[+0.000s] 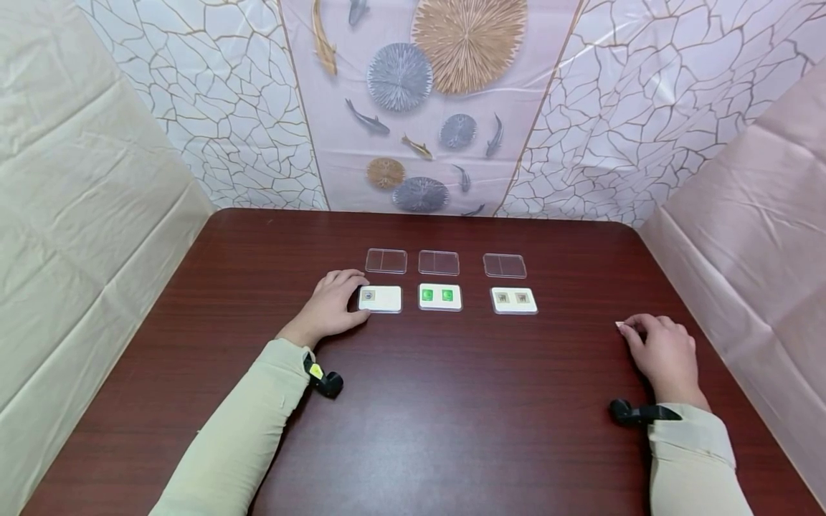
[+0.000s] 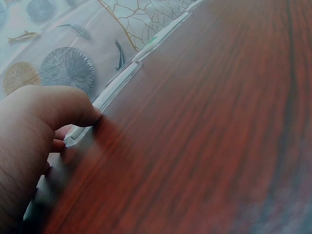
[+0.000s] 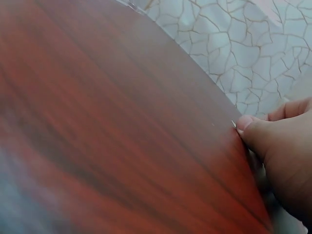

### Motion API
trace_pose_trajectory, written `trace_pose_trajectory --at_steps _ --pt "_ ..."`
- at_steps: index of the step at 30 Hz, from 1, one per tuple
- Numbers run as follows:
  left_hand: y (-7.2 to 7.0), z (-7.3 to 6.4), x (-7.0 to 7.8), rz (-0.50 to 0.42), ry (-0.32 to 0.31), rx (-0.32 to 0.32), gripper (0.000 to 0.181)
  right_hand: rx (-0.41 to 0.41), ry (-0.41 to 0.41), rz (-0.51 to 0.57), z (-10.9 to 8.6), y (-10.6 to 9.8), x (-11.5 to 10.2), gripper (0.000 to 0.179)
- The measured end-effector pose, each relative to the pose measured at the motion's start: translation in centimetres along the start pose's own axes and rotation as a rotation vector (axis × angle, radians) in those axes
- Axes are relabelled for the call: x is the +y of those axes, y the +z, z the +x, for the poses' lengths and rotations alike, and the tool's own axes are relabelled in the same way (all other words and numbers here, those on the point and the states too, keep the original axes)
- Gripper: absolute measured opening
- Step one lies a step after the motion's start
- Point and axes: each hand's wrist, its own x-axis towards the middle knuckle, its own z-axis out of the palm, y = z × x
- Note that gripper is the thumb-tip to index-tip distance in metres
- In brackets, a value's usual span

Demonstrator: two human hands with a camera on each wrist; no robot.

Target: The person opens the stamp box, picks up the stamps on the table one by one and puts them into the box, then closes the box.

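Note:
My left hand (image 1: 332, 304) grips the left plastic case (image 1: 386, 299) on the table, thumb at its near edge and fingers at the far left corner. That case has a white insert with one small square picture (image 1: 368, 295) on its left half; its right half is plain white. Over at the table's right side, my right hand (image 1: 665, 351) pinches a small thin white piece (image 1: 619, 325) between thumb and finger, and its face is hidden. The right wrist view shows only a sliver of the piece (image 3: 234, 124) at the fingertips.
A middle case (image 1: 440, 297) bears two green squares, and a right case (image 1: 513, 301) two greyish pictures. Behind them lie three clear lids (image 1: 386, 261) in a row. The brown table (image 1: 439, 416) meets patterned cloth walls (image 1: 258, 107) at the back and sides.

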Motion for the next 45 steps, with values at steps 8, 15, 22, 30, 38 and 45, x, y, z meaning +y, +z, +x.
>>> trace_pose_trajectory --at_steps 8,15,22,30,38,45 --pt "0.0 0.0 0.1 0.000 0.002 -0.003 0.056 0.056 -0.011 0.092 0.3 0.5 -0.5 0.029" --pt "0.1 0.0 0.0 -0.007 -0.005 0.000 0.056 0.058 0.003 0.160 1.2 1.7 -1.9 0.021" --pt "0.1 -0.1 0.1 -0.009 -0.012 -0.003 0.056 0.100 -0.056 0.223 2.1 2.9 -4.2 0.009" --pt "0.0 0.0 0.1 -0.010 -0.001 0.006 0.056 0.247 -0.040 0.442 3.1 4.4 -8.6 0.008" --pt "-0.1 -0.1 0.0 -0.011 0.002 0.012 0.056 0.340 -0.111 0.576 3.9 6.1 -13.9 0.010" --pt "-0.1 0.0 0.1 -0.006 -0.006 -0.004 0.056 0.298 -0.204 0.614 4.1 7.6 -18.0 0.009"
